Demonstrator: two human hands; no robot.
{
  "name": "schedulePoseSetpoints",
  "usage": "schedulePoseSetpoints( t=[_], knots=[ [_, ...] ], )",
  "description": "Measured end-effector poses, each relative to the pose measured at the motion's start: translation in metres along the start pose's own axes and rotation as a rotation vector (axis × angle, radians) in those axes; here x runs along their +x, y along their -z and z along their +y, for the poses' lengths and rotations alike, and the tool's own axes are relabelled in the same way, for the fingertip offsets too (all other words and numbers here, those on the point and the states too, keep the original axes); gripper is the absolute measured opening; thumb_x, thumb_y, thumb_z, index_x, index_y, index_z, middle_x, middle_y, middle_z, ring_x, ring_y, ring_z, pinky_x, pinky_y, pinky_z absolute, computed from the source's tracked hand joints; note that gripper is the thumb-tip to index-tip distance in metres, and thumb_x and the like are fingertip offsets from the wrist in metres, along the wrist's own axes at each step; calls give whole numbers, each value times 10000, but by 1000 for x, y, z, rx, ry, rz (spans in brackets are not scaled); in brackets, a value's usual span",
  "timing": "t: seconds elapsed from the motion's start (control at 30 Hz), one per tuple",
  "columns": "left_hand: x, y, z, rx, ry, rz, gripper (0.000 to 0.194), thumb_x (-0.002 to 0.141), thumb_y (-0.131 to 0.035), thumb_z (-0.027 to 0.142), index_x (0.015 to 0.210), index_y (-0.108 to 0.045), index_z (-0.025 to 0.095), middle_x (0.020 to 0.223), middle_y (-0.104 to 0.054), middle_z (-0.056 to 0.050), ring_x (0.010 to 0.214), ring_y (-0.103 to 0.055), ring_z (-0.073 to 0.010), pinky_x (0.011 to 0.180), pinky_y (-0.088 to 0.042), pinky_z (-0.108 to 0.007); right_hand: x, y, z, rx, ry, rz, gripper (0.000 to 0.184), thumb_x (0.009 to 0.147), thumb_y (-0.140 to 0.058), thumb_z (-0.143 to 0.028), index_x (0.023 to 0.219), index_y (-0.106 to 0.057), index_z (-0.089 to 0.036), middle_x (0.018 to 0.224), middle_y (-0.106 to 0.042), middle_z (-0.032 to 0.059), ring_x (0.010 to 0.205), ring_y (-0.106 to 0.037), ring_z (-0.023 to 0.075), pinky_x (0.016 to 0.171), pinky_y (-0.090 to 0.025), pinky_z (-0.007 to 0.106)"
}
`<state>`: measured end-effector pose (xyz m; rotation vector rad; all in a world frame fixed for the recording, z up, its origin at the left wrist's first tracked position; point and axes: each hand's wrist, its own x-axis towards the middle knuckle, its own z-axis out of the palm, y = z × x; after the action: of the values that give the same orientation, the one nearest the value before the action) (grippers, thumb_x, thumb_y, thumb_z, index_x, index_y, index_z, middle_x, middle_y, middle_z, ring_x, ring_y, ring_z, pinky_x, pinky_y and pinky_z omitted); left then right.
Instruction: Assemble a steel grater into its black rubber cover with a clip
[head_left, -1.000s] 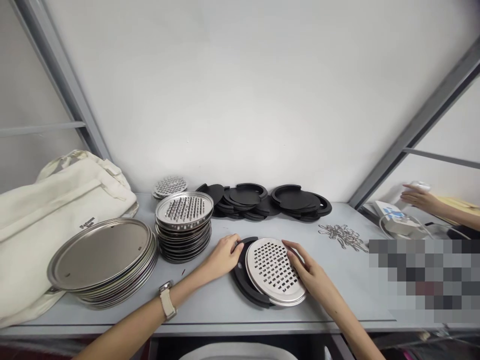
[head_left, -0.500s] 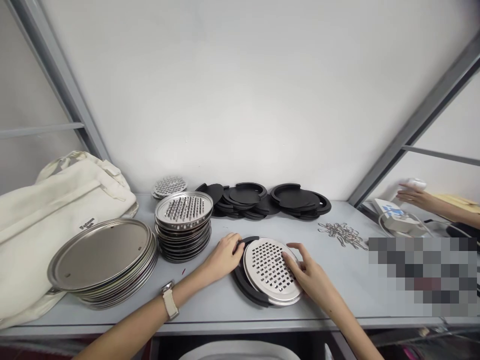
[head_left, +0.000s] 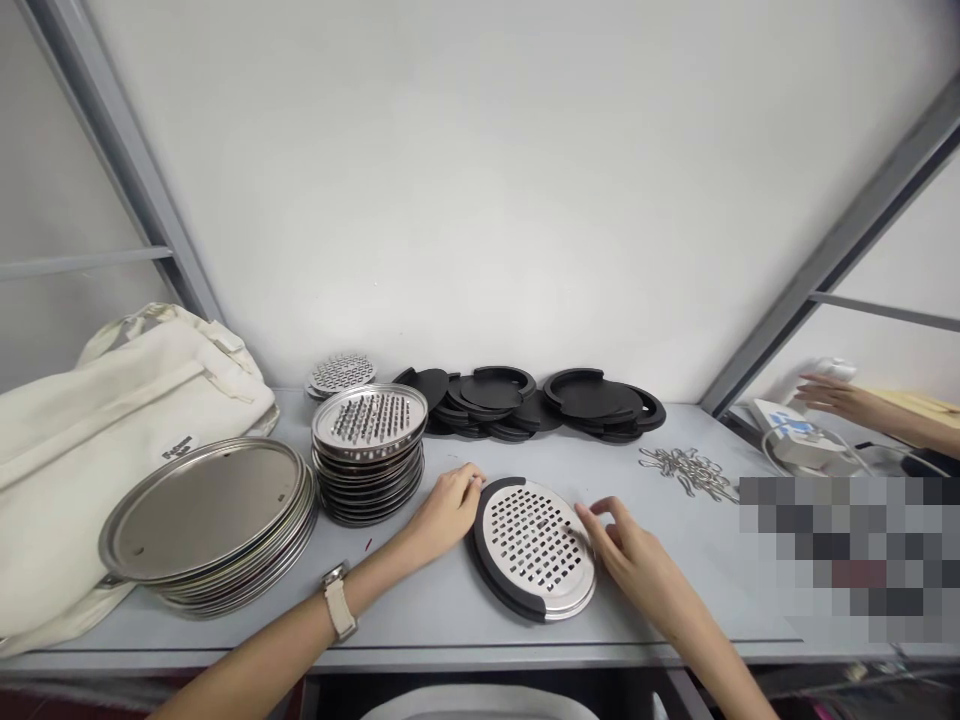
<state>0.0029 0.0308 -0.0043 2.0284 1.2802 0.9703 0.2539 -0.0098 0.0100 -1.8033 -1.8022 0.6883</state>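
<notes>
A round metal grater plate (head_left: 536, 540) lies in a black crescent-rimmed holder (head_left: 491, 575) on the grey shelf, its left side tucked under the rim. My left hand (head_left: 446, 505), a watch at its wrist, has its fingers curled against the holder's upper left edge; the fingertips are partly hidden. Beside the plate's right edge is my right hand (head_left: 630, 545), open, thumb and fingers apart. Behind to the left rises a stack of round grater plates (head_left: 369, 420). Several black holders (head_left: 495, 390) lie heaped along the wall.
On the left stand a stack of large round metal trays (head_left: 210, 505) and a cream bag (head_left: 135, 400). A pile of small metal hooks or clips (head_left: 690, 470) lies on the right. Beyond the right post, another person's hand (head_left: 832, 395) is near a white box (head_left: 795, 425).
The grater plate has slid left under the black rim and now sits inside the holder. My right hand has come off the plate and drawn slightly right.
</notes>
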Motion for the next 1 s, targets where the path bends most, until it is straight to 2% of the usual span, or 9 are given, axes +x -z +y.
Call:
schedulePoseSetpoints(
  t=[0.13,0.3,0.6,0.7,0.77,0.8,0.87,0.97,1.0],
  knots=[
    [-3,5,1,-1,56,-16,237,933,-343,270,861,-551,181,704,-577,-3,665,-537,-149,634,-368,-256,-3,8,9,-96,53,-43,449,895,-326,-555,604,-428,-229,504,-524,-3,504,-484,173,524,-339,274],
    [-6,4,2,12,83,-97,242,924,-368,334,831,-533,184,536,-446,39,499,-414,-125,523,-291,-243,-5,0,3,-104,101,-113,414,917,-317,-487,605,-388,-224,545,-499,-7,541,-432,162,541,-312,272],
    [-8,4,6,108,105,-49,202,891,-419,355,839,-516,185,543,-469,32,499,-445,-132,511,-264,-250,2,-12,3,-107,129,-3,374,934,-292,-483,654,-347,-241,528,-492,-16,506,-449,167,530,-318,268],
    [-7,3,7,188,127,-11,203,861,-470,371,813,-526,181,528,-468,32,488,-445,-129,496,-242,-251,-3,-7,-7,-164,85,141,380,898,-349,-547,677,-365,-238,504,-461,-21,460,-416,160,482,-275,266],
    [-6,3,7,212,139,-26,199,861,-467,365,814,-531,182,502,-456,40,472,-437,-124,487,-233,-250,-18,-2,-27,-122,103,227,413,878,-374,-582,660,-346,-232,517,-417,-28,450,-359,136,467,-252,261],
    [-6,3,6,215,142,-39,193,865,-459,356,822,-533,183,494,-453,44,465,-434,-121,486,-234,-248,-28,1,-41,-21,180,129,422,893,-366,-566,645,-344,-225,535,-410,-26,477,-365,126,480,-272,255],
    [-5,2,5,220,145,-50,179,869,-449,339,834,-533,185,489,-453,49,464,-434,-117,491,-244,-243,-50,5,-73,257,307,-206,467,910,-340,-567,611,-355,-209,569,-404,-22,526,-384,104,510,-316,233],
    [-4,2,4,223,139,-48,171,869,-449,339,840,-526,190,497,-456,53,476,-442,-114,505,-262,-236,-77,11,-114,654,432,-803,573,784,-441,-704,530,-319,-206,512,-330,-57,438,-307,48,457,-313,208],
    [-4,1,4,224,138,-48,175,871,-448,346,836,-523,192,501,-460,53,480,-444,-114,507,-266,-234,-82,12,-122,739,440,-918,592,778,-436,-709,494,-313,-205,498,-316,-58,421,-296,41,444,-305,211]
  ],
)
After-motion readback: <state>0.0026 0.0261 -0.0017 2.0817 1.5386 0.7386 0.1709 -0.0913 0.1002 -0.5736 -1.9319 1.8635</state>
